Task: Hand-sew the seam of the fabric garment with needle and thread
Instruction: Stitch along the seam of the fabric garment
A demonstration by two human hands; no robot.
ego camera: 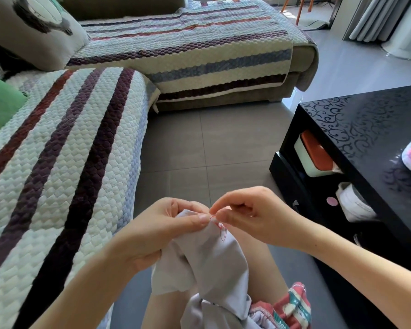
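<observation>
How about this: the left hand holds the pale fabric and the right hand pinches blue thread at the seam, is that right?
Not quite: the thread is red, not blue, as the head view shows. The left hand holds the pale fabric and the right hand pinches it at the seam.

Pale grey garment (pixel 209 255) bunched upright; red thread (pixel 222 230) looped at seam.

The garment (pixel 207 257) is pale lilac-grey, with red thread (pixel 222 231) looped on it, and the shorts (pixel 292 305) nearest are printed red, teal and cream. On the left, the quilted sofa cover (pixel 57 174) is cream, striped rust, dark purple and soft blue, beside a green cushion (pixel 0 103). On the right, the table (pixel 356 129) is glossy black with scrollwork, above grey floor tiles (pixel 199 150).
</observation>
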